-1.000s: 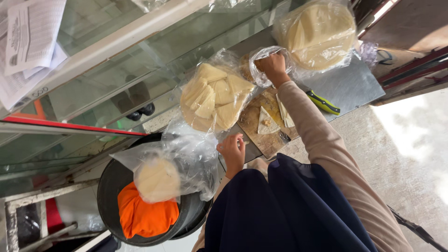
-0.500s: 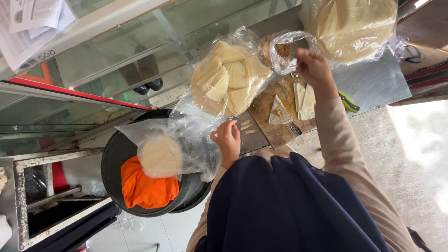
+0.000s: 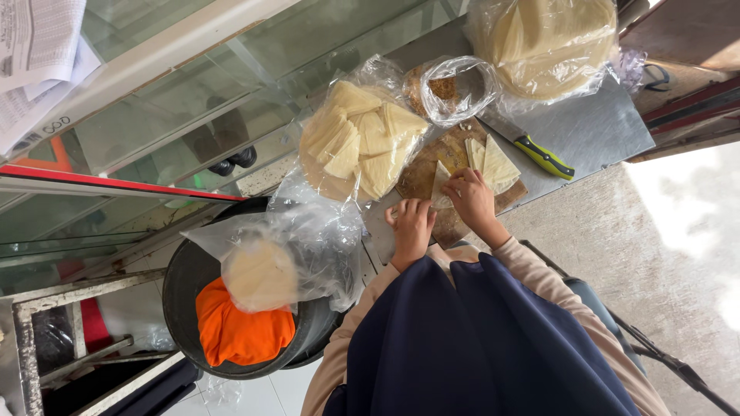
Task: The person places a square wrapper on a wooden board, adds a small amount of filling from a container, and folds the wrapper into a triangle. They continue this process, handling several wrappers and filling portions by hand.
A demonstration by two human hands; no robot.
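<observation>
While both hands pinch one pale triangular wrapper [image 3: 441,187] on the wooden board [image 3: 422,179], left hand [image 3: 412,229] and right hand [image 3: 472,202] should press the fold flat; keep edges aligned. Stay clear of the knife [image 3: 532,149].

Both forearms, in light beige sleeves, reached forward from the dark-clad torso and converged so that the hands sat just beside each other. The left hand [image 3: 412,223] lay knuckles up with its fingers curled down and tips pressed to the surface. The right hand [image 3: 472,199] was bent at the wrist, its fingers pinched together close to the left hand's fingertips.
</observation>
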